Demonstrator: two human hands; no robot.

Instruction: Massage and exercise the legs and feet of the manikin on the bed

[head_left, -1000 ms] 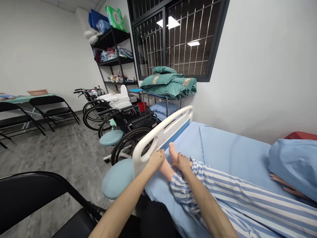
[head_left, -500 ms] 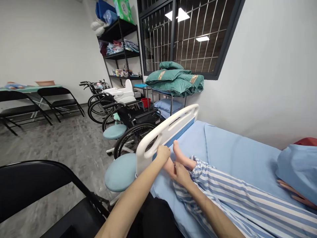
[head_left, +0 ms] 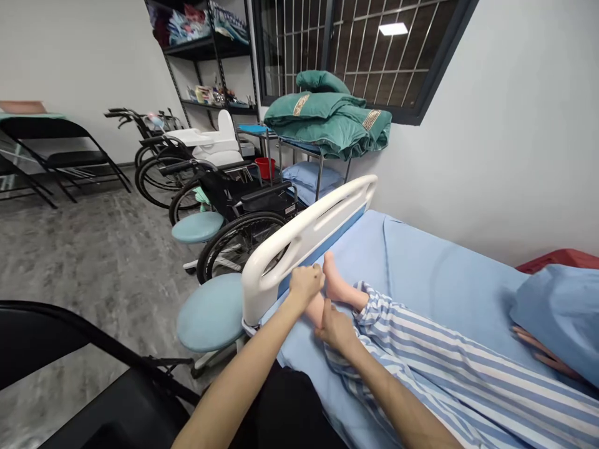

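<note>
Two bare feet stick out of blue-and-white striped trousers (head_left: 435,337) on the bed. Closed over the toe end of the nearer foot (head_left: 315,310) is my left hand (head_left: 306,280), which hides most of it. My right hand (head_left: 336,325) wraps round the same leg at the ankle, just above the trouser cuff. The farther foot (head_left: 337,282) lies free beside them, toes up. Whether the legs belong to a manikin or a person, I cannot tell.
A white footboard (head_left: 309,227) stands right beyond the feet. Left of the bed are round stools (head_left: 213,312), wheelchairs (head_left: 248,231) and a black folding chair (head_left: 116,399). Green folded bedding (head_left: 327,121) sits on a rack by the window. A blue cloth bundle (head_left: 559,312) lies at right.
The view has tipped down and shifted slightly, so the room appears higher and further left. Both hands keep their hold on the nearer foot and ankle.
</note>
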